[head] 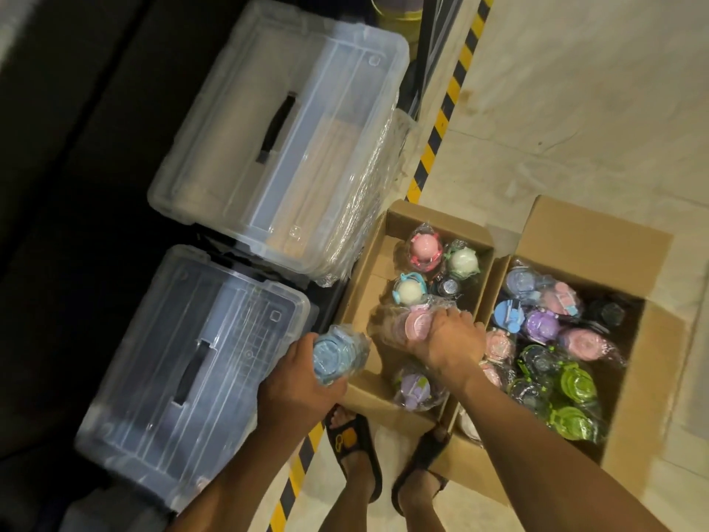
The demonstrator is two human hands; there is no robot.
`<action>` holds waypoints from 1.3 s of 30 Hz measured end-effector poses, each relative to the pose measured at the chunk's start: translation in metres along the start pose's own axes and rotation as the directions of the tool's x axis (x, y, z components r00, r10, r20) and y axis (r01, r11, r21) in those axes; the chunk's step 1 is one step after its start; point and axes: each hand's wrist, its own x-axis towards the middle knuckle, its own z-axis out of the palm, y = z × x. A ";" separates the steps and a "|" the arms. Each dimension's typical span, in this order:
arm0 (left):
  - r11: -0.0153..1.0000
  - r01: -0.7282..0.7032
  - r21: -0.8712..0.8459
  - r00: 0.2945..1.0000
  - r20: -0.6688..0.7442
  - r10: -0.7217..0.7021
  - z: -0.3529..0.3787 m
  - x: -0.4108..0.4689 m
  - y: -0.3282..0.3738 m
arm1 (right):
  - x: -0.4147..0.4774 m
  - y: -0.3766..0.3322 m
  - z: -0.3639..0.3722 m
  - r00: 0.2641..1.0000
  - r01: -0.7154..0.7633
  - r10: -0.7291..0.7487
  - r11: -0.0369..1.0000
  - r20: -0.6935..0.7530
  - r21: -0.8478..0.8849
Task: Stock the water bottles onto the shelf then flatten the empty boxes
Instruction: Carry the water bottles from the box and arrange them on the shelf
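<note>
Honestly, the bit I'd worry about is the wrapping. Every bottle is bagged in thin, glossy, crinkly film, so a grip lands partly on loose bag rather than bottle. The left hand (295, 382) has its fingers curled round a blue bottle (335, 353), held just outside the near corner of the left box (360, 297), next to a clear bin (184, 370). If the film slides, my guess is it lands on the concrete floor (575, 109) or on the toes in the sandals (353, 439) right below. The right hand (450, 337) has its fingers clamped from above on the lid end of a pink bottle (412, 324) in the middle of that same box. I can't tell if it's off the bottom yet. Hauling it up by the wrap could let it slip through, or drag its neighbours along, since the bags are bunched together. The bottles look like hard plastic, round with domed pastel lids and little carry loops. Both boxes are plain brown corrugated card with the flaps open, and the right box (598, 232) is far fuller. Both feet are right up against the cardboard, so a careless step could trip. The bin is stiff translucent plastic with a ribbed lid. I can't make out the shelf from here.
</note>
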 end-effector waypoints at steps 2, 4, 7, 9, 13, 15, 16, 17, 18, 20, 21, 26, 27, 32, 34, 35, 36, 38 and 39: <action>0.999 0.047 -0.014 0.995 0.085 -0.045 -0.015 -0.003 0.009 | -0.017 0.007 -0.016 1.000 0.028 -0.028 1.000 -0.005 -0.005; 1.000 0.024 -0.016 0.995 0.098 -0.023 -0.029 -0.009 0.016 | -0.035 0.012 -0.033 0.999 0.042 -0.043 0.999 -0.010 -0.010; 1.000 -0.017 0.015 0.995 0.102 0.015 -0.049 -0.020 0.028 | -0.061 0.019 -0.058 0.998 0.065 -0.065 0.998 -0.012 -0.012; 0.999 -0.022 0.024 0.993 0.118 0.019 -0.064 -0.027 0.037 | -0.078 0.025 -0.076 0.995 0.098 -0.098 0.995 -0.024 -0.001; 0.996 -0.084 0.035 0.981 0.176 0.077 -0.098 -0.039 0.052 | -0.111 0.038 -0.120 0.987 0.161 -0.161 0.987 0.007 -0.002; 0.992 -0.126 0.006 0.973 0.194 0.122 -0.117 -0.047 0.060 | -0.130 0.044 -0.143 0.980 0.196 -0.197 0.980 0.031 0.018; 0.990 -0.138 -0.021 0.971 0.193 0.140 -0.128 -0.049 0.065 | -0.140 0.046 -0.157 0.977 0.211 -0.212 0.977 0.033 0.039; 0.988 -0.139 -0.061 0.969 0.197 0.149 -0.138 -0.053 0.070 | -0.150 0.049 -0.170 0.974 0.218 -0.222 0.973 0.043 0.074; 0.983 -0.141 -0.114 0.967 0.198 0.161 -0.149 -0.057 0.075 | -0.160 0.051 -0.182 0.972 0.220 -0.228 0.968 0.059 0.118; 0.956 -0.162 -0.245 0.966 0.157 0.204 -0.172 -0.064 0.087 | -0.179 0.057 -0.212 0.967 0.231 -0.246 0.954 0.059 0.190; 0.935 -0.172 -0.309 0.965 0.137 0.223 -0.184 -0.067 0.092 | -0.188 0.060 -0.228 0.964 0.245 -0.261 0.945 0.046 0.215; 0.832 -0.234 -0.503 0.937 0.113 0.331 -0.251 -0.077 0.123 | -0.235 0.070 -0.302 0.949 0.314 -0.291 0.866 -0.120 0.388; 0.809 -0.242 -0.535 0.936 0.092 0.341 -0.265 -0.079 0.129 | -0.245 0.071 -0.315 0.944 0.329 -0.291 0.840 -0.153 0.432; 0.611 -0.237 -0.755 0.910 0.047 0.412 -0.332 -0.096 0.165 | -0.288 0.080 -0.375 0.919 0.390 -0.253 0.694 -0.303 0.605; 0.523 -0.240 -0.818 0.904 0.009 0.428 -0.356 -0.108 0.179 | -0.306 0.082 -0.391 0.899 0.429 -0.211 0.596 -0.384 0.678; 0.480 -0.242 -0.843 0.901 -0.012 0.433 -0.366 -0.114 0.186 | -0.313 0.083 -0.397 0.888 0.448 -0.175 0.532 -0.424 0.718; 0.429 -0.234 -0.872 0.900 -0.028 0.435 -0.374 -0.119 0.194 | -0.321 0.083 -0.402 0.878 0.467 -0.137 0.461 -0.459 0.755; 0.334 -0.196 -0.922 0.905 -0.040 0.423 -0.384 -0.128 0.208 | -0.332 0.080 -0.410 0.856 0.504 -0.061 0.318 -0.513 0.803; 0.303 -0.179 -0.936 0.910 -0.041 0.412 -0.387 -0.131 0.215 | -0.336 0.078 -0.412 0.851 0.513 -0.018 0.248 -0.525 0.822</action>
